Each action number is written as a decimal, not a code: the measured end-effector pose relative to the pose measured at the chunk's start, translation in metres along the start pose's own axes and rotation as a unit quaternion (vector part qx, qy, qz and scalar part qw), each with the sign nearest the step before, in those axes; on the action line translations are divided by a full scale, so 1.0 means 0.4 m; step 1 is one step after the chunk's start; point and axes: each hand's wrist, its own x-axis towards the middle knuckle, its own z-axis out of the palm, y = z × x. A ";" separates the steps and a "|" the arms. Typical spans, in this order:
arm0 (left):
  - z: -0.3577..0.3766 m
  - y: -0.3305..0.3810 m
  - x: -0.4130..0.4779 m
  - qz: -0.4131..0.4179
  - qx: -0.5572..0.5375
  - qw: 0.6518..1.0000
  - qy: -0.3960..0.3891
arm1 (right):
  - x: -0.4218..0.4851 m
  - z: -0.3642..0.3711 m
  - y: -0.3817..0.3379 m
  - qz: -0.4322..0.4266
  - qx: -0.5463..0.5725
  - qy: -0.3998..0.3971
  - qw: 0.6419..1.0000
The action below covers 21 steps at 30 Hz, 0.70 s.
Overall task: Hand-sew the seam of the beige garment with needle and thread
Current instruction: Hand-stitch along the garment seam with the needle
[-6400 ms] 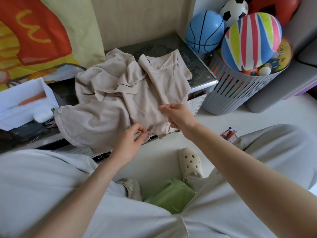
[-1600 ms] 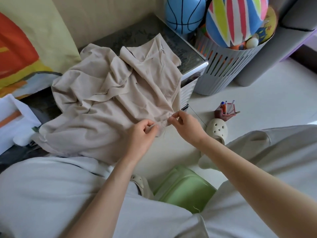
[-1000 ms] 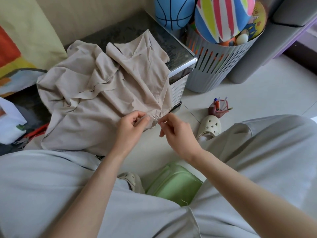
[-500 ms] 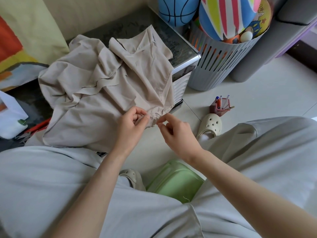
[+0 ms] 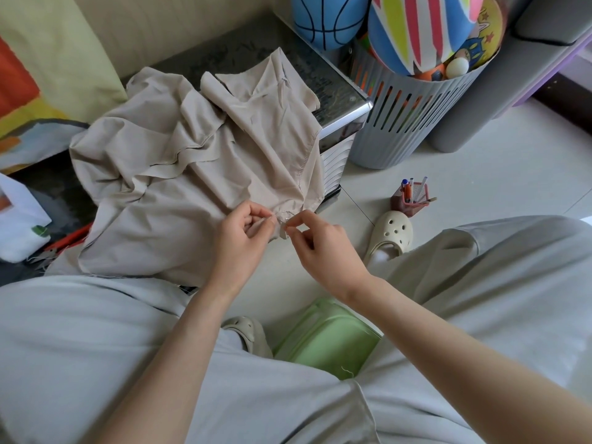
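Observation:
The beige garment (image 5: pixel 192 174) lies crumpled over a dark low table (image 5: pixel 326 81), its lower edge hanging toward me. My left hand (image 5: pixel 243 238) pinches the fabric's hem at the seam. My right hand (image 5: pixel 317 245) is just right of it, thumb and forefinger pinched together at the hem where a thin needle (image 5: pixel 285 225) barely shows. The thread is too fine to make out.
A grey slotted basket (image 5: pixel 407 123) full of balls stands right of the table. A red pen holder (image 5: pixel 411 200), a cream clog (image 5: pixel 392 233) and a green stool (image 5: pixel 326 341) are on the white floor. A white box (image 5: pixel 19 229) sits at left.
My right hand has moved in from the right and closed its fingertips at the hem next to my left hand. The left hand keeps its pinch on the fabric.

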 end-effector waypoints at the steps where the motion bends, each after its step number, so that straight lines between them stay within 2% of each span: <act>1: -0.001 0.000 0.000 0.004 0.003 1.000 0.000 | 0.000 0.002 -0.002 -0.002 -0.001 0.002 1.000; 5: 0.001 0.004 -0.007 0.015 0.000 1.000 -0.014 | 0.005 0.007 -0.013 -0.007 -0.002 0.015 1.000; 13: -0.002 0.001 -0.004 0.005 -0.036 0.999 -0.007 | 0.008 0.014 -0.021 0.028 0.051 -0.022 0.998; 18: -0.009 0.000 0.001 0.039 0.010 0.999 0.026 | 0.005 0.016 -0.017 -0.002 0.046 -0.065 0.997; 21: -0.012 0.001 0.003 0.043 0.023 0.998 0.040 | 0.007 0.016 -0.011 0.002 0.056 -0.061 0.997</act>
